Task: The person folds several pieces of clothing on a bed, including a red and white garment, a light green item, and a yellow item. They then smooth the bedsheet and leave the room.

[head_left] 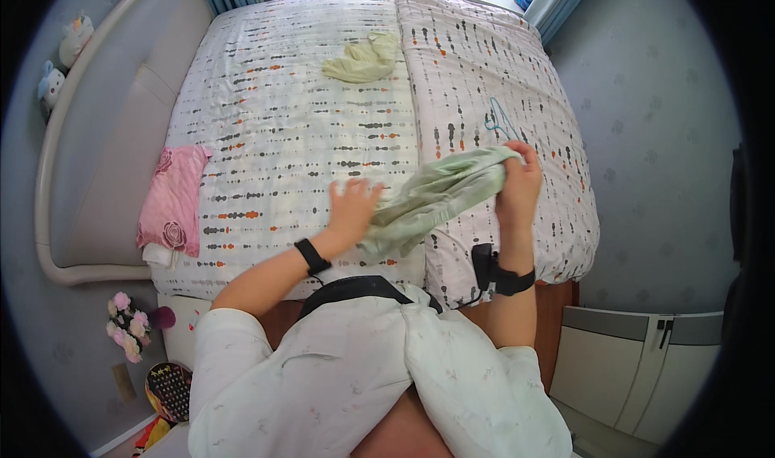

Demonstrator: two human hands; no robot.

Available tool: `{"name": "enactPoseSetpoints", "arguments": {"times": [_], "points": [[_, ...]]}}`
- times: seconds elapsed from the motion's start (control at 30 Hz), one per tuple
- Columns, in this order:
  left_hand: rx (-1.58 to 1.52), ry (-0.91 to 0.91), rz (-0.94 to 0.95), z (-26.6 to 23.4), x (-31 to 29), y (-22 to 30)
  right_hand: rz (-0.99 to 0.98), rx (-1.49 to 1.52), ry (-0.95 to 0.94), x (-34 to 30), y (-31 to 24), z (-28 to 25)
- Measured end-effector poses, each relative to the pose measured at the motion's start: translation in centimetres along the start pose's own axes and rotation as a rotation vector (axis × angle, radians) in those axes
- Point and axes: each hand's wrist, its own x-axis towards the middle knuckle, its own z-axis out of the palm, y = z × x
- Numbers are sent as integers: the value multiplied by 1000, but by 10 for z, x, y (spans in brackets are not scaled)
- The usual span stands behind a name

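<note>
A pale green garment (pixel 444 190) is stretched in a slanting, crumpled band above the bed in front of me; its exact kind is unclear. At its upper right end, my right hand (pixel 519 185) is closed on the cloth. My left hand (pixel 353 209) is beside its lower left end, with slightly blurred fingers raised and spread apart. Farther off on the bed lies a crumpled yellow-green piece of clothing (pixel 363 58). A thin blue clothes hanger (pixel 500 119) rests on the folded quilt just beyond my right hand.
The bed sheet (pixel 266 119) has rows of dark and orange marks, and a matching quilt (pixel 484 62) covers its right side. A pink pillow (pixel 179 196) sits by the curved headboard (pixel 56 159). A low cabinet (pixel 601 361) stands at the lower right.
</note>
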Motion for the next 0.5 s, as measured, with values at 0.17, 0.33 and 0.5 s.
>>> {"name": "enactPoseSetpoints", "arguments": {"times": [0.17,0.33,0.5], "points": [[-616,-193,-652,-60,70,-106,44,-214,163,21,15,-53],[-1119,326,-467,-144,117,-59,-48,-436,38,20,52,-54],[-1449,615,-422,-204,127,1,-49,-745,-26,20,48,-47]]}}
